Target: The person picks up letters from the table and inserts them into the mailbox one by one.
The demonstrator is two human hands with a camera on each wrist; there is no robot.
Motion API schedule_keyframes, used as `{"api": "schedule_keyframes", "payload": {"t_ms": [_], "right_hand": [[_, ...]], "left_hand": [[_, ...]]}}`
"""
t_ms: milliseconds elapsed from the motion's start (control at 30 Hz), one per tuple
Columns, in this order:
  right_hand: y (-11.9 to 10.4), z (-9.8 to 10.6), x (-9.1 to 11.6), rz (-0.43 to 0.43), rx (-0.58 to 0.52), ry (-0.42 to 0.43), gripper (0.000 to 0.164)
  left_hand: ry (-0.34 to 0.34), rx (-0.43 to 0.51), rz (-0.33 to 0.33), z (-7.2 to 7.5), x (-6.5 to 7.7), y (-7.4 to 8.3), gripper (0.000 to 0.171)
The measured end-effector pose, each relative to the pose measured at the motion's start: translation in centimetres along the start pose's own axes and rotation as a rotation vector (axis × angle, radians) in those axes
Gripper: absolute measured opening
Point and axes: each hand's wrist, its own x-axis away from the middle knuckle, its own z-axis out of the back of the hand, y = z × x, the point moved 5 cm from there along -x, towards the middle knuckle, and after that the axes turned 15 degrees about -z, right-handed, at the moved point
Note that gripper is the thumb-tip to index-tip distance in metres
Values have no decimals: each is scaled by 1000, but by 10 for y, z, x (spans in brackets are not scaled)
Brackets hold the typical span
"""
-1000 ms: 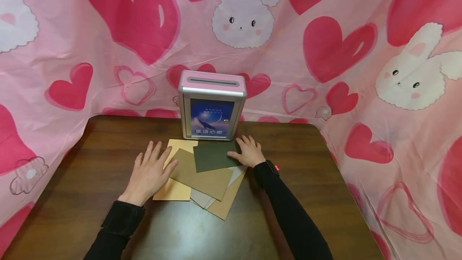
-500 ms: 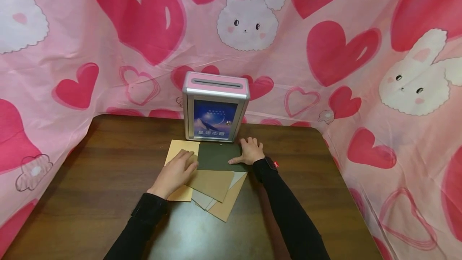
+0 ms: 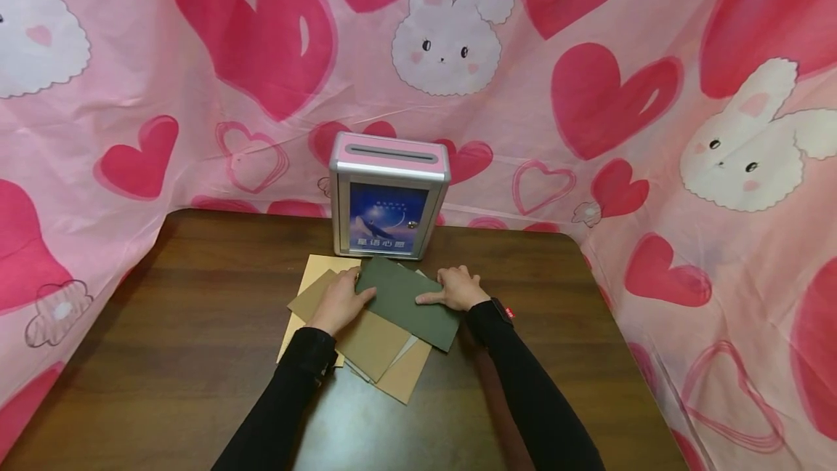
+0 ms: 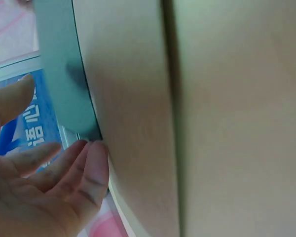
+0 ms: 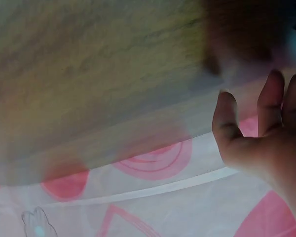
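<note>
A dark green envelope (image 3: 405, 304) lies slanted on top of a loose pile of papers, its right end nearer me. Its left end is gripped by my left hand (image 3: 336, 305), with the thumb on the upper face; in the left wrist view bent fingertips (image 4: 96, 155) meet its corner. At the far right edge my right hand (image 3: 458, 289) pinches it, thumb on top and fingers bent over the edge; what lies under those fingers is hidden. Beneath are a brown envelope (image 3: 373, 340), a pale yellow one (image 3: 320, 265), a tan one (image 3: 407, 380) and a sliver of grey paper.
Just behind the pile stands a silver-framed box (image 3: 390, 195) with a slot in its pink top and a blue whale picture in front. The wooden table (image 3: 183, 340) ends at a pink cloth (image 3: 216, 93) printed with hearts and rabbits.
My left hand has moved right, from over the yellow and brown envelopes to the green one. The green envelope has turned clockwise, its right end coming nearer me. The brown envelope has shifted slightly.
</note>
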Motion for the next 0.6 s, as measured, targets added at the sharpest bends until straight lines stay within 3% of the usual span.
{"api": "schedule_keyframes", "payload": {"t_ms": [133,400,600], "right_hand": [[0,5,9,29,-77,-11,63],[2,14,36,72,-271,24,60],[6,18,59,124,-361,56,57]], "left_hand": [[-3,42,16,-5,-5,-5,68],[60,294,-17,-4,-2,-5,33],[101,462,6,6,1,5,29]]}}
